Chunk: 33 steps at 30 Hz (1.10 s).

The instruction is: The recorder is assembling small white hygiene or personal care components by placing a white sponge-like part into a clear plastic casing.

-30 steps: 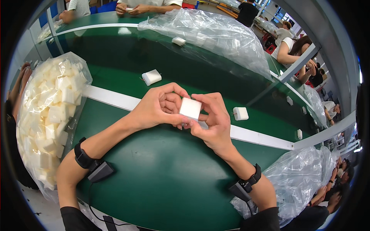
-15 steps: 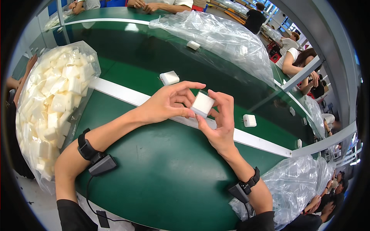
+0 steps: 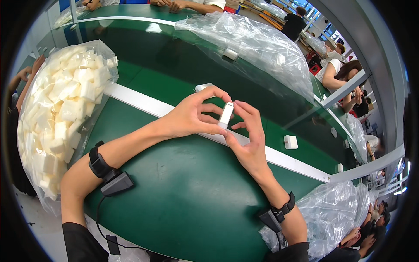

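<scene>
Holding the small white block between both hands at the middle of the view, I have it stood on edge so a narrow face points up at me, which looks like a way to check that face. My left hand comes in from 8 o'clock and pinches the block's lower end between thumb and forefinger, the other fingers arched over the top. My right hand rises from 5 o'clock and backs the block from the far side, its fingers narrowly spread and touching it. On the upturned face sits a small dark mark, too small to make out

At 9 o'clock a clear plastic bag bulges with many more white blocks, close to my left forearm, I judge so that stock is within easy reach. Across the green desk runs a white strip from 10 o'clock to 4 o'clock, passing under my hands. Beyond it, a second white block peeps out just above my left fingers, and another loose one lies at 3 o'clock near the strip. A big crumpled clear sheet covers the desk at 1 o'clock with one white piece under it, and a second clear bag sags at 4 o'clock. Black straps sit on both wrists
</scene>
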Motion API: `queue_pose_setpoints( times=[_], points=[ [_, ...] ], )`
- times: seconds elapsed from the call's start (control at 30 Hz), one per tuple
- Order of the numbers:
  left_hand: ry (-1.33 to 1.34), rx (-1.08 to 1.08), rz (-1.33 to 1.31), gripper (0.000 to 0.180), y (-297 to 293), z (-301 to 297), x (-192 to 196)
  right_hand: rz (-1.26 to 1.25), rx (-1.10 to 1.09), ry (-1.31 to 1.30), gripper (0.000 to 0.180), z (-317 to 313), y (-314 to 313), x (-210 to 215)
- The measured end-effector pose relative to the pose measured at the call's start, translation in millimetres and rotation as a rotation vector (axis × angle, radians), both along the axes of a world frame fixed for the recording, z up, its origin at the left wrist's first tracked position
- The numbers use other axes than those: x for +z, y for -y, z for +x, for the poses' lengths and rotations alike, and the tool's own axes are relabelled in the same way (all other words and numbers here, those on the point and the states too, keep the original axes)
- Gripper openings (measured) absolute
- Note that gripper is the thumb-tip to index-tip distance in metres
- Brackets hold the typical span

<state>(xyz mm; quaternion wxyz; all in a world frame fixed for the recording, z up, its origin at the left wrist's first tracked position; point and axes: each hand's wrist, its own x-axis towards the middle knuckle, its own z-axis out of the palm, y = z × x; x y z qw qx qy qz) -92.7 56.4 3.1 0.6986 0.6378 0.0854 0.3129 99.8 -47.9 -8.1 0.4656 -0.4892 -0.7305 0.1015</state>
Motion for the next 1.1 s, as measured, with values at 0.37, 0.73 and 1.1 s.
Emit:
queue_pose_setpoints(
  times=[0.37, 0.73, 1.1],
  points=[
    [-0.066, 0.133, 0.266, 0.062, -1.8, 3.6, -2.0, -0.193, 0.151, -0.377, 0.066, -0.3, 1.8, 2.0],
    [-0.058, 0.159, 0.424, 0.033, 4.3, -0.1, 0.2, -0.169, 0.094, -0.443, 0.052, -7.1, 4.6, 6.6],
    [0.006, 0.177, 0.43, 0.043, 4.3, 1.3, 5.6, -0.127, 0.147, -0.431, 0.059, -7.4, 3.7, 5.4]
  ],
)
